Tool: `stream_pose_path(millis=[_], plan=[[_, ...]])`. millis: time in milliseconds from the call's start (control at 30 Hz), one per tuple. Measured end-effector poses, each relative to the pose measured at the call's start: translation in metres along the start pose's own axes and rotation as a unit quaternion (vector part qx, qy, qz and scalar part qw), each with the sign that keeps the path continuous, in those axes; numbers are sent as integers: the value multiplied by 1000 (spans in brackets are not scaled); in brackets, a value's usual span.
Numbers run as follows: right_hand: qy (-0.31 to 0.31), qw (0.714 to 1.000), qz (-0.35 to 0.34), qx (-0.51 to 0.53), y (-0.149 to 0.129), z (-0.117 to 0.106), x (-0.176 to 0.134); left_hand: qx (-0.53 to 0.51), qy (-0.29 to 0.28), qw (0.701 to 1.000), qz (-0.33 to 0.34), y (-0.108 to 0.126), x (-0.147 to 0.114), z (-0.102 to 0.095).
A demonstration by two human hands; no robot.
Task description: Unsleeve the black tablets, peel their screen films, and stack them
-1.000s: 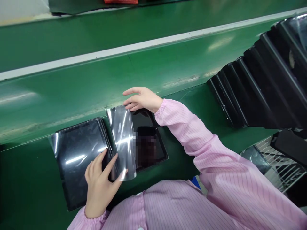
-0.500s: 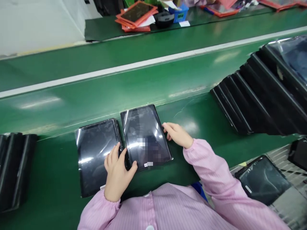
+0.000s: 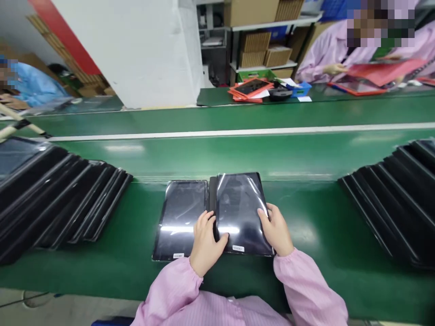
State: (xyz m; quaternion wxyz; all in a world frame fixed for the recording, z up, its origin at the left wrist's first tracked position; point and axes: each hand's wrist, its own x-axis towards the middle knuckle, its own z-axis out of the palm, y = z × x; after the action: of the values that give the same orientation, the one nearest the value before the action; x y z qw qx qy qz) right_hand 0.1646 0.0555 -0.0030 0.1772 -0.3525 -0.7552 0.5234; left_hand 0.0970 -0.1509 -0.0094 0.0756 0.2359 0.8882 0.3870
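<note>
A glossy black tablet screen (image 3: 240,213) with a white label near its lower edge lies under both my hands. My right hand (image 3: 277,230) grips its right edge, thumb on the glass and fingers behind the edge. At the left edge, my left hand (image 3: 208,246) has its thumb on the glass, with the other fingers along that side. A dark strip of another flat piece (image 3: 212,194) shows beneath the screen's left side. Just left lies a second black tablet screen (image 3: 183,208), also labelled at its lower edge.
Leaning rows of black panels stand on the left (image 3: 68,199) and right (image 3: 390,194) of the green bench (image 3: 312,280). Across a white strip (image 3: 238,132), a far ledge holds red-framed pieces (image 3: 250,88) and a blue bin (image 3: 301,89). People in pink and blue sleeves are behind.
The view has swung left and up. My right hand has closed on the right edge of the screen, which now sits shifted, baring a dark strip at its left.
</note>
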Motion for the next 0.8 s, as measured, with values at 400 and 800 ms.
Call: stream_pose_path(millis=[400,800], plan=[[-155,984,-26,83,-49,48,-26,-412,16,886,-211,-17,6,-70],[-243,942,-86,-214,-64,117,-39,-164,99,952,-238,-88,-6,-113]])
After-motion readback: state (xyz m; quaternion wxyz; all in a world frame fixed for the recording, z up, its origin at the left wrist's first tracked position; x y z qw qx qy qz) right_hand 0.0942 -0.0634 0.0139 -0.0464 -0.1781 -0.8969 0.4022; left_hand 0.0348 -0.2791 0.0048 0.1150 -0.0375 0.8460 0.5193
